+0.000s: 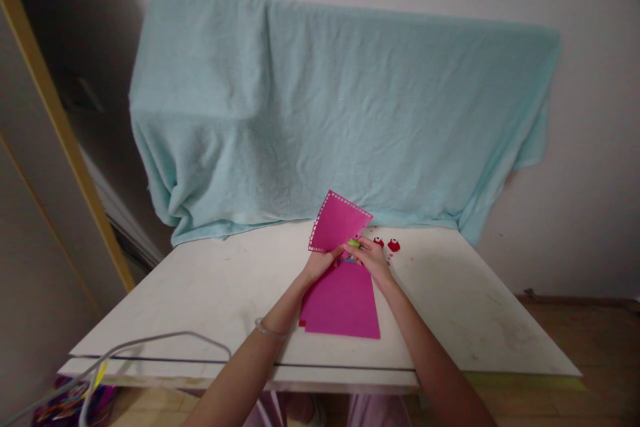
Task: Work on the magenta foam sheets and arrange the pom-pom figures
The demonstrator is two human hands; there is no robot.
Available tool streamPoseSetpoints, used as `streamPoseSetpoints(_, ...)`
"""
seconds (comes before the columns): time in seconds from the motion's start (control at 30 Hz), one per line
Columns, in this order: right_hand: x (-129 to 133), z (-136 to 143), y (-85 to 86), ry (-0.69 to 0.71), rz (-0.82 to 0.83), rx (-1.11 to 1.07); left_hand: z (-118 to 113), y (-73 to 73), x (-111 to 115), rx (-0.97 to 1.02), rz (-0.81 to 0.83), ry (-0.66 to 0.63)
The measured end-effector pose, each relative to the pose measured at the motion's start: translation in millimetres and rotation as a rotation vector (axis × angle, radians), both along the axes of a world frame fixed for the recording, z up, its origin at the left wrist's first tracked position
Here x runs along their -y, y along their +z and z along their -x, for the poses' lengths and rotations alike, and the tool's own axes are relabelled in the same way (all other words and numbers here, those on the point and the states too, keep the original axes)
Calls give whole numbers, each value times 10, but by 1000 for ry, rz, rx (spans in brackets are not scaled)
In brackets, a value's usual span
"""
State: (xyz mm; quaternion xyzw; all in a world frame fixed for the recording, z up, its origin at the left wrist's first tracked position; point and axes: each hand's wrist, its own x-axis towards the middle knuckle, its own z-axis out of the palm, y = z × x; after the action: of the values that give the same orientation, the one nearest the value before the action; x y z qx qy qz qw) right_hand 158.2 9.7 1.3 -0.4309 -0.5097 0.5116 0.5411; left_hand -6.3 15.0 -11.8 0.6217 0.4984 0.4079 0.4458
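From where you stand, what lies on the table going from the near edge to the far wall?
Flat pink sheets → left hand and right hand → lace-edged pink card held up → light blue towel draped at the back.

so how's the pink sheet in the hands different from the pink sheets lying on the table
The held pink sheet is lifted and tilted above the table, gripped by the left hand and right hand; the flat pink sheets lie stacked on the table. The held pink sheet has a punched, lacy border; the flat pink sheets show plain straight edges. The held one also looks smaller. They share the same magenta colour.
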Motion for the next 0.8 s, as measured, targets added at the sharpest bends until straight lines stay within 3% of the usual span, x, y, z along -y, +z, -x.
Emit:
streamPoseSetpoints(0.53,-36,-21,-38,47,-36,-3,5,-68,-32,45,-20,-12)
streamPoseSetpoints(0.8,-42,-25,-49,38,-37,-15,6,-21,-7,15,-10,-16)
